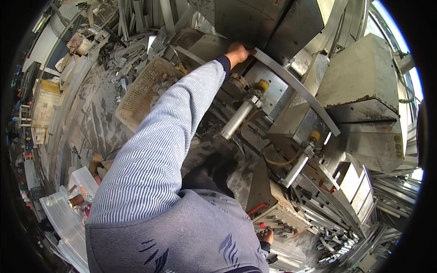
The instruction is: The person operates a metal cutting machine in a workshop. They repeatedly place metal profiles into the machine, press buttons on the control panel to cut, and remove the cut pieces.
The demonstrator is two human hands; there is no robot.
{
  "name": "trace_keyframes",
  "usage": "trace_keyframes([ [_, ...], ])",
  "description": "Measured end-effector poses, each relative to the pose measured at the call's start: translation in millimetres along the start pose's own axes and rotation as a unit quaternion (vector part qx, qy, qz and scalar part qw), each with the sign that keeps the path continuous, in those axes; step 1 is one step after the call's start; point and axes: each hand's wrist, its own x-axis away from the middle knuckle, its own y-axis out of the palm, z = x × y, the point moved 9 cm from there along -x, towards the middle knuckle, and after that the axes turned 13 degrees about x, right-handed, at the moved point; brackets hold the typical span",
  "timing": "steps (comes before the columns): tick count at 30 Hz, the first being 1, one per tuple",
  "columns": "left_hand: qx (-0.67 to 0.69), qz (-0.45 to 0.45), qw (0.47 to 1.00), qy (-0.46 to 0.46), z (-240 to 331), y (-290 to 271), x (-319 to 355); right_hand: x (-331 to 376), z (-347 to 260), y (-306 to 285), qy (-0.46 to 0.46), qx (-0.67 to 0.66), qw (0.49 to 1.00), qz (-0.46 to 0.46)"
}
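Observation:
My left arm, in a striped sleeve, reaches far forward, and my left hand (237, 53) is closed on the far end of a long, flat metal bar (296, 85). From there the bar runs to the right across the machine, past two silver clamp cylinders, one nearer the middle (240, 117) and one farther right (297, 169). Low on my right side, my right hand (265, 235) rests at the edge of a control box (284, 217) with a red button and several dark knobs. Its fingers look slightly apart and bent over the panel; they are small in view.
Large metal machine housings stand ahead (255, 22) and at the right (364, 73). A beige plastic basket (136, 98) of metal offcuts sits on the floor at the left, with a scrap heap (136, 54) behind it. Stacked metal profiles (396, 191) lie at the right.

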Motion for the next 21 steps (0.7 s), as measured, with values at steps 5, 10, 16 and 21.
trace_keyframes([
  [5, 0.053, 0.035, 0.998, -0.011, -13, -10, -1, -10, 7, -6, -0.023, -0.001, 1.0, 0.01],
  [10, 0.071, 0.047, 0.996, -0.024, -20, -17, -4, -23, 11, -15, -0.03, 0.018, 0.999, 0.028],
  [16, 0.081, 0.059, 0.995, -0.023, -22, -21, -6, -20, 8, -13, -0.039, 0.06, 0.997, 0.017],
  [21, 0.052, 0.087, 0.995, -0.006, -12, -25, 0, -22, 7, -12, -0.038, 0.061, 0.997, 0.005],
])
